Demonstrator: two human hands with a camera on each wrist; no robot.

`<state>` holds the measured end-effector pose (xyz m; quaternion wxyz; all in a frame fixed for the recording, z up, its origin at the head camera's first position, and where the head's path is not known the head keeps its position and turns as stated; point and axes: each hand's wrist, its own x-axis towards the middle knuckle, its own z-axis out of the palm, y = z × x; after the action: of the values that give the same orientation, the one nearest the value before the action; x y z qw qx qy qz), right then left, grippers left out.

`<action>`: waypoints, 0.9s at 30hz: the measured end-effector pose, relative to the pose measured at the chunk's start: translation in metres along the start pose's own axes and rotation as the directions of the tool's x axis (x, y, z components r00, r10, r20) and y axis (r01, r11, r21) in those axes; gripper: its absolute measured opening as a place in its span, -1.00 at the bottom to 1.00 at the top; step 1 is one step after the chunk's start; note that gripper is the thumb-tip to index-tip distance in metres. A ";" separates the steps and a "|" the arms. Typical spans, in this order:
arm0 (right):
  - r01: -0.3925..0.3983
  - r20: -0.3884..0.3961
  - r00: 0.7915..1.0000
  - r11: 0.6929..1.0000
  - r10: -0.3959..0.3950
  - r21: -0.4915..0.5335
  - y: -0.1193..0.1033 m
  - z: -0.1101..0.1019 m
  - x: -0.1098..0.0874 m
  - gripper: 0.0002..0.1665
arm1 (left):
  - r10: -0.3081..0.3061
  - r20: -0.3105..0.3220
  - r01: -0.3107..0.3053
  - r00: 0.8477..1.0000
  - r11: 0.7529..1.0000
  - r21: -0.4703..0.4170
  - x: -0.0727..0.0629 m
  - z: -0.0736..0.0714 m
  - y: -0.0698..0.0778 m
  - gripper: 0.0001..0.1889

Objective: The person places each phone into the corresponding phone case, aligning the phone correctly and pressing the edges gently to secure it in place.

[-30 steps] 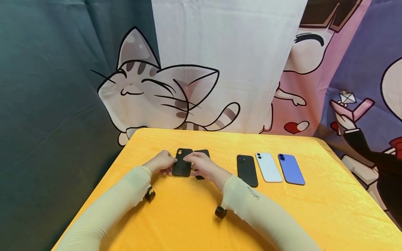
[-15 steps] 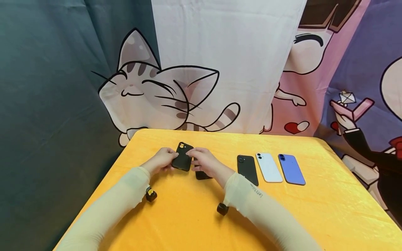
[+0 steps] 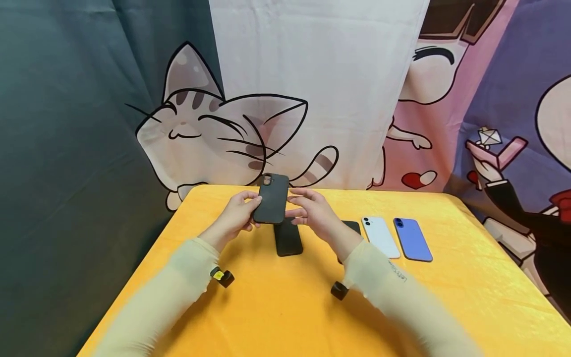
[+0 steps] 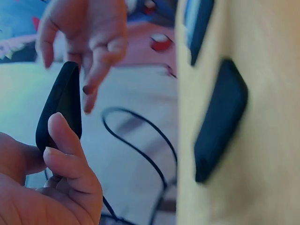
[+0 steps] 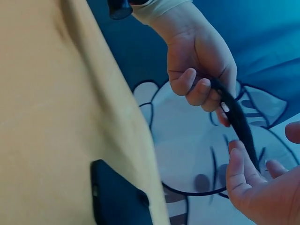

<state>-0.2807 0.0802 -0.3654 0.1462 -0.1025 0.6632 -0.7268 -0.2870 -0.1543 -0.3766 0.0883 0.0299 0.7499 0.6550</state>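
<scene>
A black phone case (image 3: 273, 199) is held up above the back of the table, its camera cutout at the top left letting the backdrop show through. My left hand (image 3: 236, 213) pinches its left edge, thumb on the back face; the left wrist view shows the fingers under the case (image 4: 58, 110). My right hand (image 3: 314, 210) has its fingers spread beside the case's right edge. Whether a fingertip touches it I cannot tell. Below the hands, a second black phone-shaped piece (image 3: 289, 238) lies flat on the yellow cloth.
To the right lie a black phone (image 3: 351, 226), mostly hidden behind my right wrist, a white phone (image 3: 379, 238) and a blue phone (image 3: 413, 240). A cartoon curtain (image 3: 250, 44) hangs behind the yellow-covered table (image 3: 281, 307). A looped black cable (image 4: 136, 117) shows in the left wrist view.
The left hand has lifted the phone case off the table, upward and slightly right. The right hand has moved up and right, its fingers spreading. The second black piece now shows more fully.
</scene>
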 end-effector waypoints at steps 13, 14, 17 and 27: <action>0.160 0.011 0.987 0.986 -0.161 0.038 -0.020 -0.027 -0.038 -0.17 | 0.206 0.059 -0.187 0.977 0.952 -0.242 -0.012 0.065 0.038 -0.73; 0.166 0.008 0.986 0.985 -0.166 0.052 -0.021 -0.030 -0.041 -0.18 | 0.212 0.065 -0.190 0.975 0.949 -0.253 -0.012 0.069 0.039 -0.72; 0.171 0.000 0.985 0.981 -0.172 0.088 -0.025 -0.037 -0.049 -0.18 | 0.228 0.086 -0.198 0.970 0.943 -0.266 -0.013 0.079 0.043 -0.70; 0.226 -0.008 0.974 0.968 -0.226 0.106 -0.031 -0.055 -0.069 -0.21 | 0.283 0.150 -0.257 0.947 0.952 -0.168 -0.022 0.101 0.045 -0.55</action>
<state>-0.2370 0.1578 -0.3366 0.0691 -0.1710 0.6075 -0.7726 -0.2517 -0.0525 -0.3433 0.0643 0.1825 0.6781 0.7090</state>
